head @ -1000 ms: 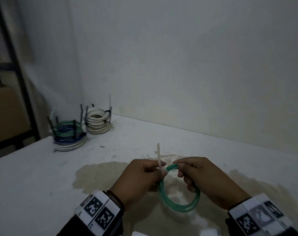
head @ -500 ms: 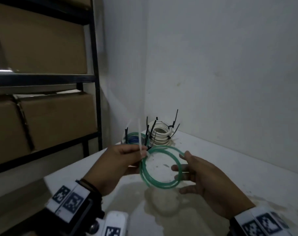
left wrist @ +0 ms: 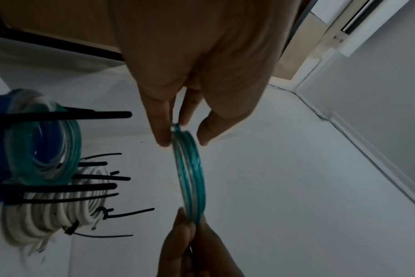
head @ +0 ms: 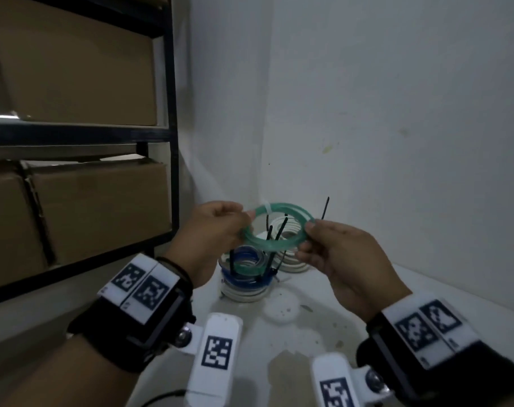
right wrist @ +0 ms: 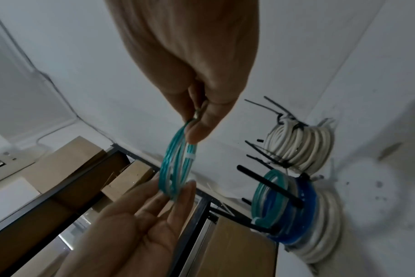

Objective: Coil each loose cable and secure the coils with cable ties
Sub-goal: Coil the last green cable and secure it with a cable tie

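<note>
Above the white table [head: 426, 304], left hand [head: 211, 230] and right hand [head: 338, 254] each grip opposite edges of the green coil [head: 276, 227].

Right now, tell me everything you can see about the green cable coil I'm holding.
The green cable coil is a small ring of several turns of glossy, translucent teal cable, plastic-looking. One pale cable tie binds the turns at one spot. It is held in the air, tilted, over the stacks of finished coils in the table's corner, touching none. The left hand pinches one side and the right hand pinches the opposite side.
</note>
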Available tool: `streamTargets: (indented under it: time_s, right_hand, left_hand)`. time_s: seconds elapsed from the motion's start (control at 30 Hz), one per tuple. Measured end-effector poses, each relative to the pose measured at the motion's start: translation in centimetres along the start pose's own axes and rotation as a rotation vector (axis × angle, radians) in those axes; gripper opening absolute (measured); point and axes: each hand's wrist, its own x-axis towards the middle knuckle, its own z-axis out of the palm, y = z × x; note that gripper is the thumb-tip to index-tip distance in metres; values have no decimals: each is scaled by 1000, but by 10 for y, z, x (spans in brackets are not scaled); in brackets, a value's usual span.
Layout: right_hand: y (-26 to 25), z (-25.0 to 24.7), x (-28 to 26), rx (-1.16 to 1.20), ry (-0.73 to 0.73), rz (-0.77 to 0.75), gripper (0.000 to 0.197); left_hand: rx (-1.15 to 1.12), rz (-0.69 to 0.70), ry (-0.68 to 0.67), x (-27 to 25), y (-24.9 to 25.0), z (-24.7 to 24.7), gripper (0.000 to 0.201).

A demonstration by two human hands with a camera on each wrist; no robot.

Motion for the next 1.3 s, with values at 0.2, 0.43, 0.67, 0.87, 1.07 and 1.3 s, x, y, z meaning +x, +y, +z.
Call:
streamTargets:
  time_s: [0.2, 0.43, 0.67, 0.87, 1.07, 1.3]
  right_hand:
    - [-1, 29, 47, -115, 104, -131, 12]
    - [10, 29, 87, -504, 62, 46, 14]
    - [27, 36, 82, -396, -31, 222, 21]
    - [37, 37, 81, -626, 7, 178, 19]
    - [36, 30, 79, -895, -81, 220, 13]
    - [44, 29, 78, -962, -145, 219, 20]
  left_hand:
    - [15, 9, -10, 61, 13, -4, 18]
    - [206, -46, -73, 113, -10, -18, 29]
    - [173, -87, -19, 117, -34, -31, 17]
    - [199, -139, -48, 110, -48, -42, 7]
    - [197, -190, -101, 103, -59, -54, 15]
    - [241, -185, -87, 97, -65, -59, 17]
